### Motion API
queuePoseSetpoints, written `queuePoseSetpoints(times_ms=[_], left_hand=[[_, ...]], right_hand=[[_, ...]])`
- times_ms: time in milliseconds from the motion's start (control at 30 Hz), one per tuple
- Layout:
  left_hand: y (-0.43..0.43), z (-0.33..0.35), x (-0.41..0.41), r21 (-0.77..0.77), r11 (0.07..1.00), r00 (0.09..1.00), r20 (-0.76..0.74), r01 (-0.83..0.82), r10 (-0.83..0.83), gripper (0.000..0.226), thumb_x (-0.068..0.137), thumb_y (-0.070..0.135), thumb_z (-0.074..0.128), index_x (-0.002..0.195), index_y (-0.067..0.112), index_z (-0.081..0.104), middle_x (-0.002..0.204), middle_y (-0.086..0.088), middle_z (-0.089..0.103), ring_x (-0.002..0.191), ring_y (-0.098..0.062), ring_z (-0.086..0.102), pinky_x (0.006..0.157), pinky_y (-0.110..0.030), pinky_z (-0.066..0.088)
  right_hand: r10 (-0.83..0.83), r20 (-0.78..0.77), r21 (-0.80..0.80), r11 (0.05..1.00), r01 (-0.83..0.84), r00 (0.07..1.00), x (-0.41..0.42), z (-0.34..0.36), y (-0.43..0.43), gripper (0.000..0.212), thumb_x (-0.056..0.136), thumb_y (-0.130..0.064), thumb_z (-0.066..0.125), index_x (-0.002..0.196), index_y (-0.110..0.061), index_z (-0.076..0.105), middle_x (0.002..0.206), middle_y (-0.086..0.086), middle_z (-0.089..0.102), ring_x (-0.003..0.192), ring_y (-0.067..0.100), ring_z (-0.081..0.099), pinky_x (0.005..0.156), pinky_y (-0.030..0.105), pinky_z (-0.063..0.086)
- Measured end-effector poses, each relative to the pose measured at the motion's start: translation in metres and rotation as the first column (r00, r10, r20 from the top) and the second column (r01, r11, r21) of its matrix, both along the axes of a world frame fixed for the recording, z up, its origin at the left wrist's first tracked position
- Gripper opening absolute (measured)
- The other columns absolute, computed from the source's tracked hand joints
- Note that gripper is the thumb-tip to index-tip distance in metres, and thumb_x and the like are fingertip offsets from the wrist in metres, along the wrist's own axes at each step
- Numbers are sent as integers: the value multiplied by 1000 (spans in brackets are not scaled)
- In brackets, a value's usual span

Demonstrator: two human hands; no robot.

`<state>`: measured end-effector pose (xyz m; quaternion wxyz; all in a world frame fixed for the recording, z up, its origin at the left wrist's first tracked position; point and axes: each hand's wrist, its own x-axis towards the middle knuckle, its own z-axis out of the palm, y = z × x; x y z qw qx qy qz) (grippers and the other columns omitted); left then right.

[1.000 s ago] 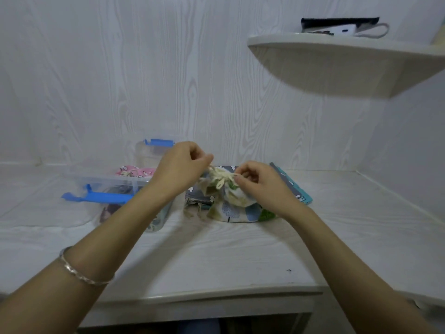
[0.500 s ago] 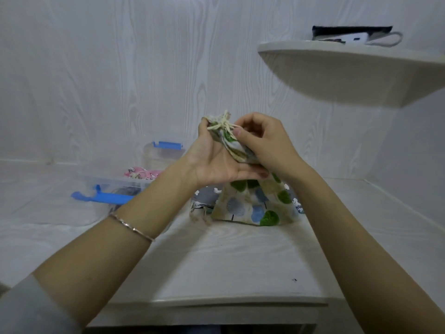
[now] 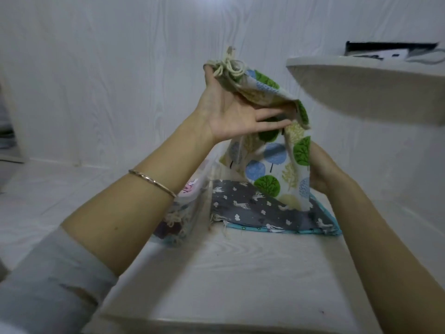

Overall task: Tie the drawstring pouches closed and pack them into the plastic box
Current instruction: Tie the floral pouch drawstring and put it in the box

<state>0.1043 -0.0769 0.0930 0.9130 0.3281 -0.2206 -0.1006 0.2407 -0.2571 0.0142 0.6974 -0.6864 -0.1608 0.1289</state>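
Tree-print pouch (image 3: 272,162) drapes over flat left hand (image 3: 231,112); right hand (image 3: 320,169) seemingly pinches its lower edge.

**Tree-print pouch** (image 3: 272,160): cream cloth with green, blue and yellow trees, raised above the table. Its mouth is gathered shut, with the pale drawstring (image 3: 228,68) knotted at the upper left. The neck end lies across my flat left hand (image 3: 231,112). The body folds over my fingers and hangs down, and my right hand (image 3: 319,172) holds its right edge.

**Grey pouch** (image 3: 260,208): white animal print, lying flat on the table under the hanging one.

**Teal pouch** (image 3: 331,225): beneath the grey one, with only its near and right edges showing.

**Plastic box** (image 3: 192,227): clear, just left of the grey pouch and partly behind my left forearm. It holds pouches, with a pink pouch (image 3: 191,186) uppermost.
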Motion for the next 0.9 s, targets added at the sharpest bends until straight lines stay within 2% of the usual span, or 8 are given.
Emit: queuePoseSetpoints(times_ms=[100,167,233,367,467,633,733,900], left_hand=[[4,7,2,-28,999,1000,5,-16,16,125,61,97,22,138,-1,33,143,-34,34,133,-53,32,110,-68,20],[11,4,1,-27,1000,1000,4,1,-1,125,61,97,24,137,-3,35,144,-33,34,134,-52,31,111,-67,18],[24,-3,-5,-20,999,1000,7,24,-24,124,63,96,27,138,-2,35,144,-34,34,135,-52,31,111,-67,17],[68,-16,-38,39,996,996,32,-85,84,113,74,89,27,140,-1,36,140,-36,40,129,-56,38,106,-69,26],[106,-23,-75,113,959,966,23,-260,259,93,86,76,26,138,0,43,136,-34,47,123,-57,44,100,-73,29],[152,-46,-112,352,798,814,-145,-489,563,86,87,71,16,127,9,59,125,-29,59,110,-57,55,90,-78,34],[160,-63,-116,460,718,711,-231,-521,664,91,84,78,16,114,8,66,112,-27,67,100,-49,65,85,-64,49],[146,-85,-98,729,533,639,-171,-430,750,28,95,19,50,106,0,67,92,-20,74,71,-26,72,68,-40,59]], right_hand=[[394,-377,72,915,-397,838,20,-65,14,51,98,-47,40,129,-11,56,128,26,60,112,42,61,98,60,46],[545,-459,277,838,-470,702,27,-85,23,59,100,-38,46,147,-4,35,147,31,38,132,46,44,109,52,37],[635,-468,454,770,-449,615,25,-86,48,58,96,-25,55,144,2,37,149,30,35,127,41,51,97,38,47],[401,-235,133,916,-380,885,8,-34,90,35,104,-21,28,105,-7,60,109,14,66,73,15,70,59,17,53],[375,-102,-60,922,-382,921,7,5,118,26,103,-13,35,97,-4,59,87,11,68,59,15,62,44,20,50],[582,-17,-516,692,-505,813,34,34,182,33,92,-22,62,125,-16,57,112,8,72,91,24,70,86,43,57],[628,29,-735,541,-410,777,37,41,220,41,86,-18,72,125,-21,58,114,9,71,94,27,71,84,47,58],[679,112,-873,416,-255,725,43,20,267,62,77,-13,79,133,-25,56,113,5,69,96,28,70,83,47,59]])
